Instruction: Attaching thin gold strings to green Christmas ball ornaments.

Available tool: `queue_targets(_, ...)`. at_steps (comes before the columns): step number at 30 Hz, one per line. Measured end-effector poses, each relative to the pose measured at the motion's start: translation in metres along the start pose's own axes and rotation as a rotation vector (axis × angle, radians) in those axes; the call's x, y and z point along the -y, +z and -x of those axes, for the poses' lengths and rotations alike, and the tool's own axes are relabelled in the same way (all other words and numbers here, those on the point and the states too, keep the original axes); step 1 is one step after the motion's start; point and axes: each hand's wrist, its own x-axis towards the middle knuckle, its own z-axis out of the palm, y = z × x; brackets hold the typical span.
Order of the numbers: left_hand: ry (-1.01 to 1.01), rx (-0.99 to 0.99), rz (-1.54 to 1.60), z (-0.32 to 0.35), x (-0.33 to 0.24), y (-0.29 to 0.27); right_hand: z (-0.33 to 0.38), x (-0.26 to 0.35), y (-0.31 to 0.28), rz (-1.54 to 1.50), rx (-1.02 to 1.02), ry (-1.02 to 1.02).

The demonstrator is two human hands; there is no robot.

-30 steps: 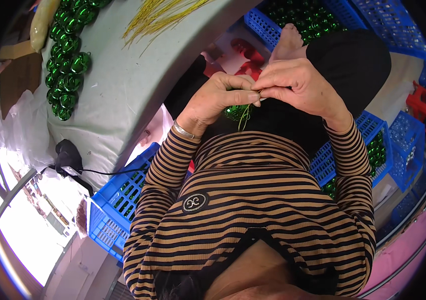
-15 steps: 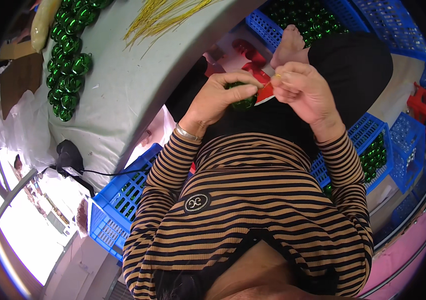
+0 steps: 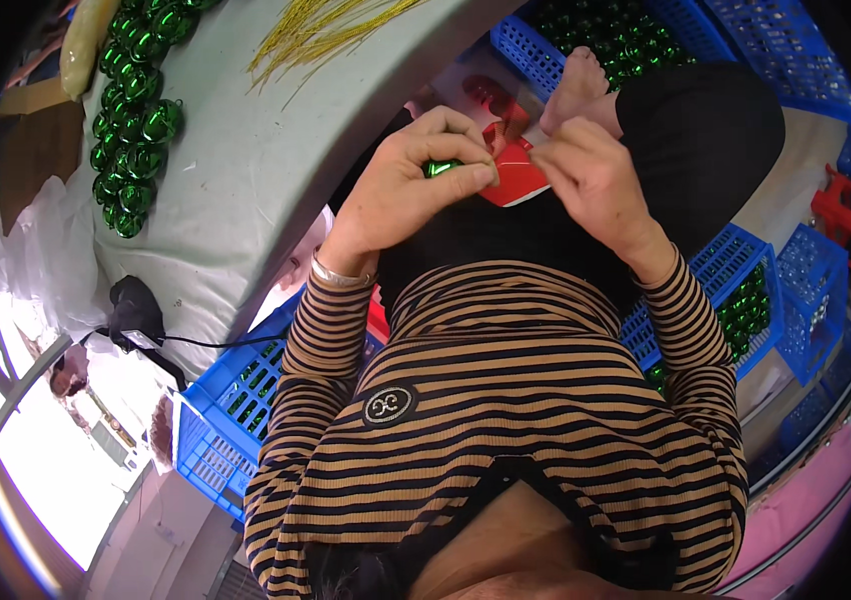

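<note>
My left hand (image 3: 386,200) is closed round a shiny green bauble (image 3: 442,168), most of which its fingers and thumb cover. Across a small gap from it, my right hand (image 3: 601,190) is raised above my lap with thumb and fingers pinched together. Whatever lies in that pinch is too small or hidden to make out. On the table to the left, a long cluster of green baubles (image 3: 136,130) lies beside a loose bundle of thin gold cords (image 3: 321,35).
Blue plastic crates with green baubles stand at the far right (image 3: 529,55), right (image 3: 761,330) and lower left (image 3: 211,420). A red stool (image 3: 846,220) is at the right edge. Between my hands, lower down, is a red piece (image 3: 518,178). A black cord runs off the grey-covered table (image 3: 216,170).
My left hand has moved left with the bauble, widening the gap between my hands. The bauble shows less now. My right fingers have shifted slightly, and the gold bit at their tips no longer shows.
</note>
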Motion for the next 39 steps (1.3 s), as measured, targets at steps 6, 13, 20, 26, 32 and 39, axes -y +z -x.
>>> queue_targets(6,-0.154,-0.006,0.135,-0.001,0.013,0.0,-0.001,-0.013,-0.008,-0.566,-0.131,0.342)
queue_targets(13,-0.178,0.03,0.146,0.0,0.019,0.004,-0.006,-0.011,-0.023,-0.753,-0.126,0.54)
queue_targets(20,-0.181,0.096,0.188,0.0,0.023,0.006,-0.013,-0.014,-0.027,-0.625,-0.052,0.268)
queue_targets(26,-0.226,0.121,0.234,0.002,0.023,0.009,-0.023,-0.015,-0.033,-0.636,0.146,0.314)
queue_targets(32,-0.218,0.115,0.172,0.003,0.024,0.01,-0.033,-0.019,-0.032,-0.739,0.34,0.304)
queue_targets(39,-0.18,0.117,0.119,0.001,0.023,0.01,-0.037,-0.027,-0.033,-0.579,0.364,0.11)
